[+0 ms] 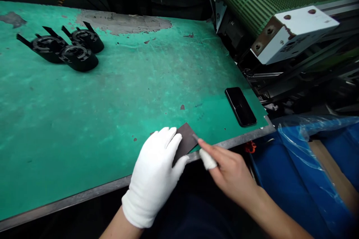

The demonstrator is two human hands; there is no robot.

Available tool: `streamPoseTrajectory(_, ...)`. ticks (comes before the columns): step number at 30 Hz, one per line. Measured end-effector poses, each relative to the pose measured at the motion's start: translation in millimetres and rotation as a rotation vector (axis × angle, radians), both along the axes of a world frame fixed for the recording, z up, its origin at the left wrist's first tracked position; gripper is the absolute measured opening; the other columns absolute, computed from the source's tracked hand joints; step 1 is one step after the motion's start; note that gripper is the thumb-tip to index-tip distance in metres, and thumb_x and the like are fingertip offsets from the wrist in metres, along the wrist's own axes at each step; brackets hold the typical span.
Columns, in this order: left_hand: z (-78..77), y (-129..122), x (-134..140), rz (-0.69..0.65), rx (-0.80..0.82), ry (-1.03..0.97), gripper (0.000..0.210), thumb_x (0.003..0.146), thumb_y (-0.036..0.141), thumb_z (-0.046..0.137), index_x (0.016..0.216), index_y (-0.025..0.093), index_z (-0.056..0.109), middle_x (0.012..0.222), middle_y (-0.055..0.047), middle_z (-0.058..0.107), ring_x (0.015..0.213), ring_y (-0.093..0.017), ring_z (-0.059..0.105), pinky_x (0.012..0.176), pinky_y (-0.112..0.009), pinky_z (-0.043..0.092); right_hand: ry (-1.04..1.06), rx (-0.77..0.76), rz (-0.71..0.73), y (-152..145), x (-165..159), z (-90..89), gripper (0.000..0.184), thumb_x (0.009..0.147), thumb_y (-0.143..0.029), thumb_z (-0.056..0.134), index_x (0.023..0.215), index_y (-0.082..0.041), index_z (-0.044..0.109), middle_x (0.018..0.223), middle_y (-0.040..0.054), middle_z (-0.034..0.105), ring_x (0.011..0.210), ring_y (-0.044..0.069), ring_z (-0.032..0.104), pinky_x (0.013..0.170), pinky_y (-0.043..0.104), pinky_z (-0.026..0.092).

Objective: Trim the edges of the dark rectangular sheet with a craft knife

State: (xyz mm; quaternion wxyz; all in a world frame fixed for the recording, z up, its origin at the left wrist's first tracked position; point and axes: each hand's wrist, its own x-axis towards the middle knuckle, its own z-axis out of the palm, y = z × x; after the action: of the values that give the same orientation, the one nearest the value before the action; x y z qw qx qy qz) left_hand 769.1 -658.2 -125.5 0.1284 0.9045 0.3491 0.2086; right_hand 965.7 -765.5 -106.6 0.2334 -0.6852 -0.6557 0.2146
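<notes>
A dark grey-brown sheet (186, 138), which looks like sandpaper, lies at the table's front edge. My left hand (155, 170), in a white glove, holds it down, with the fingers over its left part and the thumb at its near side. My right hand (228, 164) is closed, with a white covering on the thumb. From its fingers a thin grey blade-like piece (195, 136) points onto the sheet's right corner; the rest of that piece is hidden in the grip, and motion blurs it slightly.
Several black cylindrical parts with upright prongs, among them one in front (81, 61), stand at the green table's (126, 93) back left. A black phone (240, 106) lies at the right. A green conveyor belt (252, 0) overhangs the back right. Beside the table is a plastic-lined blue bin (280, 171).
</notes>
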Motion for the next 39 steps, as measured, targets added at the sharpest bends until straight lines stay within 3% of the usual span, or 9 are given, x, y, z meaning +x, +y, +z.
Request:
streamPoseTrajectory(6,0.6,-0.3,-0.8,-0.004,0.005,-0.001,0.046,0.093,0.033,0.065,0.134,0.015,0.055,0.146,-0.013,0.056,0.136,-0.032,0.052,0.118,-0.054,0.041,-0.015,-0.017,-0.051,1.2,1.7,3.4,0.049,0.097,-0.012,0.045,0.145,-0.019,0.057,0.11,0.0106,0.075,0.095,0.023,0.072,0.091,0.037,0.059)
streamPoseTrajectory(10,0.6,-0.4,-1.1,0.01,0.002,0.0,0.046,0.093,0.033,0.066,0.134,0.015,0.055,0.146,-0.013,0.056,0.135,-0.032,0.052,0.118,-0.053,0.042,0.043,-0.058,0.094,2.4,0.4,3.9,0.056,0.092,-0.007,0.047,0.146,-0.022,0.056,0.108,0.0076,0.076,0.094,0.021,0.073,0.086,0.033,0.06)
streamPoseTrajectory(14,-0.4,-0.5,-1.3,0.001,0.009,-0.005,0.046,0.092,0.033,0.067,0.133,0.015,0.056,0.146,-0.013,0.057,0.136,-0.032,0.052,0.118,-0.054,0.042,-0.066,-0.022,-0.049,2.0,-0.5,3.4,0.052,0.095,-0.01,0.046,0.145,-0.019,0.056,0.11,0.0106,0.075,0.095,0.024,0.073,0.088,0.038,0.06)
streamPoseTrajectory(19,0.2,-0.5,-1.5,0.01,0.001,0.0,0.047,0.092,0.033,0.067,0.134,0.015,0.055,0.146,-0.014,0.056,0.135,-0.032,0.052,0.118,-0.053,0.042,-0.047,-0.063,0.103,0.4,-2.4,3.4,0.056,0.093,-0.008,0.047,0.148,-0.021,0.054,0.107,0.0092,0.075,0.091,0.024,0.073,0.08,0.036,0.061)
streamPoseTrajectory(23,0.5,0.0,-0.3,-0.004,0.005,-0.003,0.045,0.093,0.033,0.066,0.133,0.015,0.056,0.145,-0.014,0.057,0.135,-0.033,0.053,0.118,-0.054,0.042,-0.128,-0.027,-0.042,0.8,-1.2,3.9,0.054,0.096,-0.009,0.045,0.148,-0.018,0.053,0.109,0.0118,0.075,0.093,0.026,0.073,0.085,0.04,0.06)
streamPoseTrajectory(27,-0.6,0.6,0.8,0.007,0.005,-0.003,0.047,0.091,0.032,0.067,0.134,0.015,0.056,0.145,-0.014,0.057,0.135,-0.032,0.052,0.118,-0.054,0.042,-0.072,-0.085,0.12,1.5,0.6,4.5,0.06,0.091,-0.007,0.047,0.149,-0.022,0.052,0.108,0.0082,0.075,0.092,0.023,0.073,0.084,0.035,0.06)
streamPoseTrajectory(31,-0.7,0.9,1.0,-0.002,0.009,-0.002,0.046,0.092,0.033,0.067,0.133,0.015,0.057,0.144,-0.014,0.058,0.134,-0.033,0.053,0.117,-0.054,0.043,-0.168,-0.055,-0.049,2.8,5.3,4.5,0.055,0.093,-0.009,0.047,0.146,-0.02,0.054,0.111,0.0109,0.075,0.099,0.025,0.072,0.091,0.038,0.059)
streamPoseTrajectory(36,1.0,0.7,0.0,0.002,0.016,-0.006,0.045,0.093,0.035,0.066,0.132,0.014,0.057,0.144,-0.014,0.058,0.134,-0.032,0.053,0.117,-0.053,0.043,-0.105,-0.05,0.095,2.1,3.5,3.8,0.058,0.091,-0.006,0.047,0.147,-0.021,0.053,0.107,0.0088,0.076,0.093,0.022,0.073,0.083,0.032,0.06)
streamPoseTrajectory(39,0.8,0.7,0.6,-0.006,0.016,-0.001,0.045,0.092,0.034,0.067,0.132,0.014,0.057,0.144,-0.014,0.058,0.134,-0.033,0.053,0.118,-0.053,0.042,-0.164,-0.039,-0.039,2.7,4.7,5.5,0.053,0.095,-0.009,0.046,0.146,-0.019,0.055,0.108,0.0106,0.076,0.095,0.023,0.073,0.086,0.035,0.06)
